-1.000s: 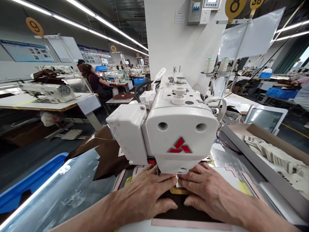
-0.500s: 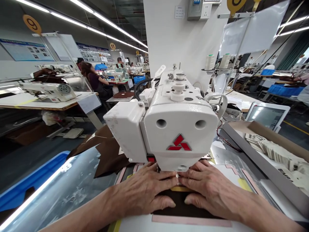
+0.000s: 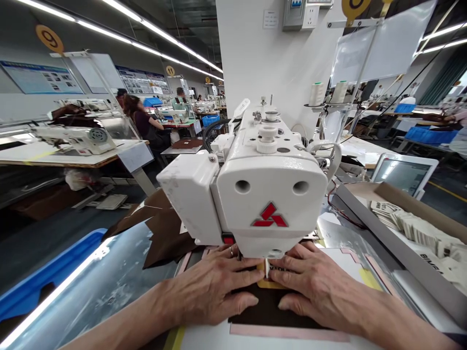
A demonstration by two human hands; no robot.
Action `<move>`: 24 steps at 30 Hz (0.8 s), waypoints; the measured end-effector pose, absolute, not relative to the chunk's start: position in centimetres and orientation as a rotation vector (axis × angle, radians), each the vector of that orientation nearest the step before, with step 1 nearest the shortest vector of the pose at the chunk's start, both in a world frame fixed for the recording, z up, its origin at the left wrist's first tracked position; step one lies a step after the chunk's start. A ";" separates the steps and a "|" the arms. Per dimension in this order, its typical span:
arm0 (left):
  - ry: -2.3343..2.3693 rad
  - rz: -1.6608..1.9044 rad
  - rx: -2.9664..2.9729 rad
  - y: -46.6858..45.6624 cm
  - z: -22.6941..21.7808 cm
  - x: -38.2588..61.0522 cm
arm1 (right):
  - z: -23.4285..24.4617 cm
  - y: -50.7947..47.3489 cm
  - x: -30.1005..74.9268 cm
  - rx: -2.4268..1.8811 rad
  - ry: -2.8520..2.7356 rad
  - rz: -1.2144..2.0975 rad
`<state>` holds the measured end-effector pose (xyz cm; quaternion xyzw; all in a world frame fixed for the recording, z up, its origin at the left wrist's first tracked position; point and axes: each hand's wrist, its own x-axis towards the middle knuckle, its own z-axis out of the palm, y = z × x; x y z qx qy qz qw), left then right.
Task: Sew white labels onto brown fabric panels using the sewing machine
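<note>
Under the head of a white sewing machine [image 3: 270,194], my left hand [image 3: 215,282] lies flat with fingers stretched out, pressing on dark brown fabric [image 3: 270,311]. My right hand [image 3: 317,282] rests flat on the same fabric from the other side, thumb apart from its fingers. Between the two hands sits a yellow-edged piece [image 3: 268,283] around a pale label [image 3: 279,267] with black lettering, partly covered by the right fingers. The machine head hides the needle area and some left fingertips. A ring shows on a left finger.
At right a long box [image 3: 394,243] holds many pale labels. Brown fabric pieces [image 3: 168,238] lie left of the machine, with a blue bin [image 3: 69,262] at the table's left edge. Thread cones [image 3: 316,94] stand behind; a person [image 3: 142,116] sits farther off.
My left fingers have drawn slightly left and down, away from the right ones. More of the yellow edge and the label's lettering now shows between the hands. My right hand is nearly still.
</note>
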<state>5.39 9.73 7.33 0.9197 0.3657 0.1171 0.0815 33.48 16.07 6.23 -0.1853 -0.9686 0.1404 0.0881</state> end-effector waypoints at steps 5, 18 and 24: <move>1.122 0.321 2.777 9.1 7.7 5.4 | 6.4 16.0 33.4 -0.581 -2.918 0.457; 1.304 0.286 2.820 7.4 5.8 2.5 | 6.3 15.8 33.3 -0.649 -2.928 0.509; 1.318 0.273 2.818 7.5 5.3 2.2 | 6.3 15.6 33.3 -0.659 -2.912 0.486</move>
